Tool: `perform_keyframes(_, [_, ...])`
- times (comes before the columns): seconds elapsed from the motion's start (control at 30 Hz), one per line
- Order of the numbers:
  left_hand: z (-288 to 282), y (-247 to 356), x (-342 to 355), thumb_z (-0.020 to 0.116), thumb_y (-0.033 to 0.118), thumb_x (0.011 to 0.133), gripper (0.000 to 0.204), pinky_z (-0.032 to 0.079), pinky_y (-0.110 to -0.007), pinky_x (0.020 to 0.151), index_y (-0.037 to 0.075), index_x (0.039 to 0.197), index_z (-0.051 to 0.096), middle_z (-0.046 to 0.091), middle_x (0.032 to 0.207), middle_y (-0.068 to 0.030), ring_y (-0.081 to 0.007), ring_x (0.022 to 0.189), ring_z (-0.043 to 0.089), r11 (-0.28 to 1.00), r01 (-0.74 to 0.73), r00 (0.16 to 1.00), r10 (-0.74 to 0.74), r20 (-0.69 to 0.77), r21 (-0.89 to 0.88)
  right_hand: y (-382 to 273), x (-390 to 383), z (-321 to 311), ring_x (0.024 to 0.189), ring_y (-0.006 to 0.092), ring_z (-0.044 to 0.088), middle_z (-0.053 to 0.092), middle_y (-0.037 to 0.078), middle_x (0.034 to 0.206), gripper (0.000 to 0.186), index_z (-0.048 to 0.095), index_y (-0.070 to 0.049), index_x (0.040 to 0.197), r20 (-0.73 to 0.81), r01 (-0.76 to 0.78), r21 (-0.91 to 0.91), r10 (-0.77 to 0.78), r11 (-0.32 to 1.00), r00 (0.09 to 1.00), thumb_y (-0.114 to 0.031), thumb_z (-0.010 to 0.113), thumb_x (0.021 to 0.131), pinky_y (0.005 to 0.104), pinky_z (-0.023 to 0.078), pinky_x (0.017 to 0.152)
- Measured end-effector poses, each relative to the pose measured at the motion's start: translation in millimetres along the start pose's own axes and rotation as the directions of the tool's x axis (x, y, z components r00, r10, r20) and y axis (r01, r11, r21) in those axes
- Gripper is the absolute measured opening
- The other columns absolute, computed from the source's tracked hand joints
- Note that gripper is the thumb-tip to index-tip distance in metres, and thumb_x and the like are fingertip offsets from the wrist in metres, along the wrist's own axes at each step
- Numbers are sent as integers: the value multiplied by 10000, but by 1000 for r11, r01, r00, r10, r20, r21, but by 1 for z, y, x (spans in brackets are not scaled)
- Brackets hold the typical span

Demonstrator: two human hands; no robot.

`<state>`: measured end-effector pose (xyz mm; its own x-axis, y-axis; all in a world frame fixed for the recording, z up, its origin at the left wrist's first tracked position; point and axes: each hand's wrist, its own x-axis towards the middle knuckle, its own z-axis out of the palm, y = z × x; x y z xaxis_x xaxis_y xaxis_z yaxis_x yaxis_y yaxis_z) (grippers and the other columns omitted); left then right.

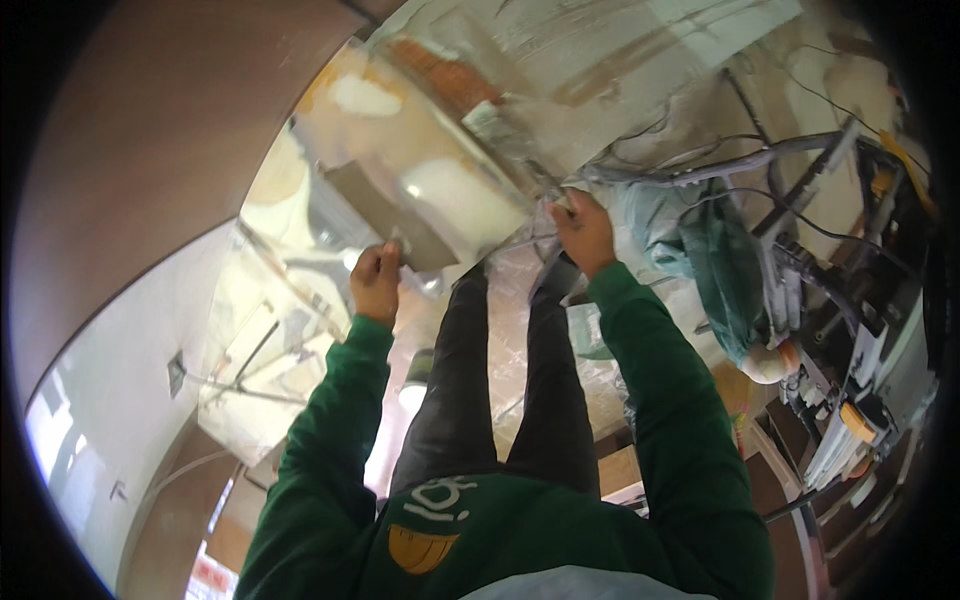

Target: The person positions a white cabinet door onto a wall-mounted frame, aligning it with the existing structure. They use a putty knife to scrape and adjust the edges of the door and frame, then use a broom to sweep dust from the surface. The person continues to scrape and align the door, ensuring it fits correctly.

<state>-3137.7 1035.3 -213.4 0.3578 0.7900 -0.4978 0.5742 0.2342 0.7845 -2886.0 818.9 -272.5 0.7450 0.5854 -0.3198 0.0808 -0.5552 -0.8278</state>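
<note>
My left hand (pixel 377 278) is closed on a wide, flat grey-brown scraper blade (pixel 390 210), held out in front of me above my legs. My right hand (pixel 582 225) is closed round a narrow metal scraper (pixel 540 175) that slants up and left, its far part pale and smeared. Just beyond both tools lies a cream, orange-stained board (pixel 450 150) on the messy floor; whether either blade touches it I cannot tell.
A brown curved panel (pixel 150 120) and white wall (pixel 110 360) are at left. At right lie green sacks (pixel 720 290), cables (pixel 800 205), metal bars and tools (pixel 855 420). Smeared pale sheeting (pixel 660 50) covers the floor ahead. My feet stand below the hands.
</note>
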Motion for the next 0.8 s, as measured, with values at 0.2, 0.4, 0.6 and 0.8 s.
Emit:
perform_keyframes(0.2, [-9,-25,10,631,257,966,257,393,-236,539,34,838,638,585,695,6,-60,594,477,998,64,998,-65,-11,-9,10,47,20,917,378,641,655,224,1043,401,641,38,1113,-72,205,-213,-225,955,972,-230,741,832,408,520,821])
perform_keyframes(0.4, [-20,-38,25,618,291,973,338,376,-289,500,53,733,602,535,597,-9,-103,515,463,989,-7,999,14,-46,150,-15,62,21,1009,389,559,588,180,1047,352,667,-6,1004,-14,221,-373,-244,901,970,-233,749,748,459,486,862])
perform_keyframes(0.6, [-37,-14,25,583,374,968,475,434,-430,579,-37,732,624,607,658,-203,-317,582,557,768,-194,977,206,52,611,-23,52,16,963,377,561,578,188,999,284,671,-13,873,-151,228,-487,-338,843,929,-258,741,749,467,473,808])
perform_keyframes(0.8, [-81,-81,-27,630,271,946,376,417,-437,501,-6,696,582,600,651,-151,-303,503,537,756,-336,930,170,326,561,-68,-26,-24,761,394,556,595,176,694,459,643,-37,680,30,62,-415,-54,908,998,-414,580,934,504,440,721])
